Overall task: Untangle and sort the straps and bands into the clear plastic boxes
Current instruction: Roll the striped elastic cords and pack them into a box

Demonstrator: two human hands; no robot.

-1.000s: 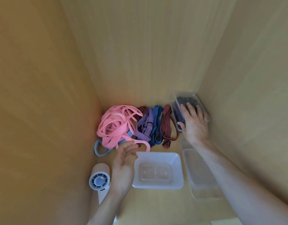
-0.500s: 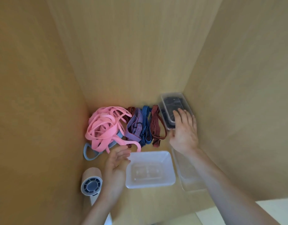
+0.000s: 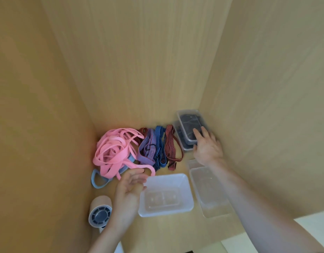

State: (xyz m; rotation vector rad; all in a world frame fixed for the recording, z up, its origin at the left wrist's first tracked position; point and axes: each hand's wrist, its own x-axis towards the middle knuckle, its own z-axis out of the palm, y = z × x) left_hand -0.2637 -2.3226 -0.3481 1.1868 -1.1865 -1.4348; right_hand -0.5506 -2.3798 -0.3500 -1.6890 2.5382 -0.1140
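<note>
Right hand (image 3: 207, 148): fingers straight and spread, lying flat on the near end of the far box; it grips nothing.
Far box (image 3: 189, 123): clear plastic, in the far right corner, filled with dark straps and partly under the right fingers.
Left hand (image 3: 129, 189): palm turned up, fingers loosely curled, holding nothing.
Pink bands (image 3: 113, 152): tangled heap at the far left; one loose end curls just beyond the left fingertips, and whether it touches them cannot be told.
Blue-grey band (image 3: 98, 181): sticks out from under the pink heap, left of the left hand.
Purple strap (image 3: 147, 150), blue strap (image 3: 159, 141), red striped strap (image 3: 171, 145): side by side between the pink heap and the far box.
Middle box (image 3: 166, 210): clear, just right of the left hand.
Right box (image 3: 210, 198): clear, under the right forearm.
Roll (image 3: 100, 210): near left, beside the left wrist.
</note>
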